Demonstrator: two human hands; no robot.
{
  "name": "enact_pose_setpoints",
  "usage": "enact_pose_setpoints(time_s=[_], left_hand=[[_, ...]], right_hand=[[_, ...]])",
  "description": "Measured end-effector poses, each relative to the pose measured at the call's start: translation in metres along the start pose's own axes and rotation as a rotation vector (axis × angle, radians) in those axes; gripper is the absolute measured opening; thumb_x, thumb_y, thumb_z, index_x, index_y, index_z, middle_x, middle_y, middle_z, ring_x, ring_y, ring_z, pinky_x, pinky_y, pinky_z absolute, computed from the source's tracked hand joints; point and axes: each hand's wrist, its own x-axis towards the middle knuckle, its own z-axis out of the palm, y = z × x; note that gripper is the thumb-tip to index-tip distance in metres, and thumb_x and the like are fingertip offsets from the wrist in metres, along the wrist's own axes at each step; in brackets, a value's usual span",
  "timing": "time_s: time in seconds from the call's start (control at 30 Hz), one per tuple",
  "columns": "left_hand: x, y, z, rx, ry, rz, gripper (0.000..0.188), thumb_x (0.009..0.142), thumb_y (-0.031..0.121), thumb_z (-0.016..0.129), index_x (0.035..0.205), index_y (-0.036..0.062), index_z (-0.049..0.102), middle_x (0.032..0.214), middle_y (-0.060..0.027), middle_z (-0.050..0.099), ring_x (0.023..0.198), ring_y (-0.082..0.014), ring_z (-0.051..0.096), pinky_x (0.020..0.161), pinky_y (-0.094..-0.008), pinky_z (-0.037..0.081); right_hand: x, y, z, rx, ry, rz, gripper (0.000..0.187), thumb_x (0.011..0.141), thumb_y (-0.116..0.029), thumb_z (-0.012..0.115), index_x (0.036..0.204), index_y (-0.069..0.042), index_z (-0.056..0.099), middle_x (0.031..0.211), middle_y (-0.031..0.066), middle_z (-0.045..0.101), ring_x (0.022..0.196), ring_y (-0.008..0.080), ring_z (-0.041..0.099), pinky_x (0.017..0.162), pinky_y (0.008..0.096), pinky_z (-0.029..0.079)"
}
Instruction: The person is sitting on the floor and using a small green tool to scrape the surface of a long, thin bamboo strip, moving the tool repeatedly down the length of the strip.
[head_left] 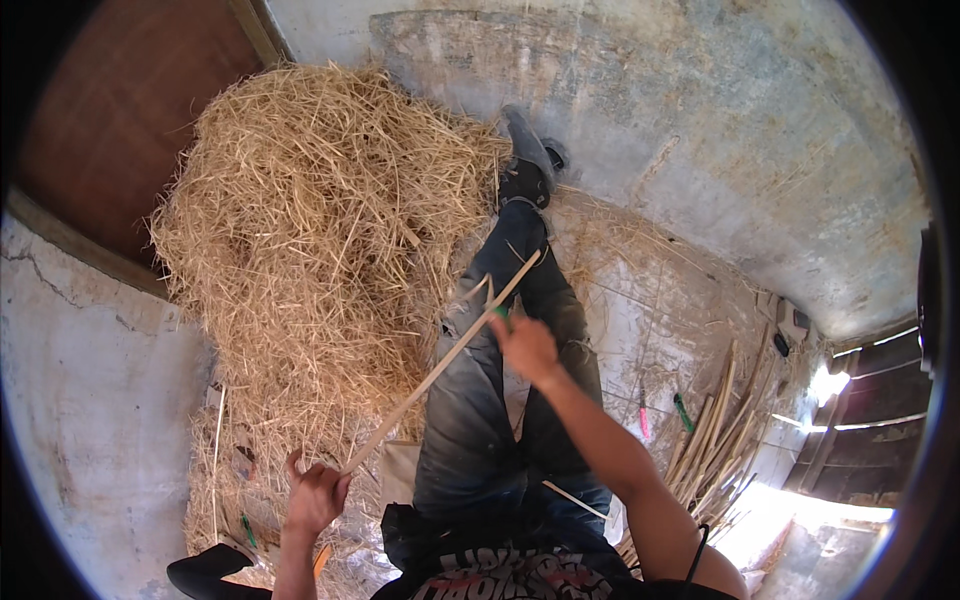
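A long pale bamboo strip (425, 385) slants across my legs, from low left up toward my knees. My left hand (316, 497) pinches its near end, with the index finger lifted. Around a green-handled knife (503, 316) my right hand (527, 349) is closed, close against the strip's far part; the blade can hardly be made out. A thin shaving (472, 291) curls off beside that spot. Under the strip my legs (470, 430) stretch forward in dark, dusty trousers. Across my right thigh lies a short pale stick (574, 499).
A large straw heap (300, 190) rises left of my legs, against the wall (650, 90). Right of me lie a bundle of bamboo strips (712, 440), a pink-handled tool (643, 422) and a green-handled tool (684, 412). Another green item (247, 530) lies near my left arm.
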Motion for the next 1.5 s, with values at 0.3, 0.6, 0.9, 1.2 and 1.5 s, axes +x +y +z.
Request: enact_pose_setpoints(time_s=[0.3, 0.6, 0.9, 1.2, 1.5], left_hand=[[-0.133, -0.052, -0.003, 0.074, -0.063, -0.111, 0.027, 0.095, 0.022, 0.065, 0.072, 0.0110, 0.058, 0.063, -0.0065, 0.056, 0.066, -0.0286, 0.061, 0.106, -0.0605, 0.033], [-0.009, -0.012, 0.074, -0.023, -0.002, -0.056, 0.019, 0.100, 0.019, 0.066, 0.083, 0.0101, 0.067, 0.073, -0.0069, 0.065, 0.077, -0.0278, 0.067, 0.113, -0.0559, 0.029], [0.128, 0.043, 0.097, -0.080, 0.132, 0.056, 0.018, 0.101, 0.021, 0.066, 0.088, 0.0083, 0.065, 0.071, -0.0103, 0.064, 0.075, -0.0302, 0.067, 0.108, -0.0570, 0.035], [0.160, 0.047, 0.103, -0.105, 0.124, 0.104, 0.019, 0.102, 0.022, 0.063, 0.090, 0.0077, 0.066, 0.072, -0.0124, 0.067, 0.074, -0.0314, 0.068, 0.108, -0.0564, 0.035], [0.142, 0.034, 0.074, -0.093, 0.053, 0.113, 0.018, 0.103, 0.019, 0.063, 0.089, 0.0074, 0.066, 0.074, -0.0094, 0.067, 0.075, -0.0297, 0.068, 0.110, -0.0546, 0.033]], right_hand=[[0.101, 0.154, -0.084, -0.058, 0.278, 0.348, 0.071, 0.104, -0.063, 0.047, 0.096, 0.001, 0.076, 0.102, 0.0316, 0.073, 0.104, 0.0500, 0.070, 0.091, 0.0561, 0.054], [0.019, 0.036, -0.046, 0.106, 0.048, -0.023, 0.055, 0.104, -0.054, 0.056, 0.098, -0.003, 0.074, 0.085, 0.0269, 0.072, 0.086, 0.0496, 0.070, 0.077, 0.0574, 0.054], [-0.033, -0.009, 0.010, -0.023, -0.044, -0.324, 0.060, 0.105, -0.055, 0.055, 0.079, -0.003, 0.068, 0.066, 0.0224, 0.066, 0.062, 0.0433, 0.067, 0.058, 0.0523, 0.054], [-0.030, -0.020, 0.011, -0.091, -0.138, -0.344, 0.060, 0.105, -0.056, 0.054, 0.082, -0.003, 0.071, 0.068, 0.0208, 0.069, 0.066, 0.0424, 0.070, 0.060, 0.0531, 0.056], [-0.032, -0.026, 0.019, -0.096, -0.095, -0.297, 0.060, 0.105, -0.057, 0.054, 0.084, -0.003, 0.070, 0.070, 0.0222, 0.070, 0.068, 0.0434, 0.071, 0.060, 0.0543, 0.056]])
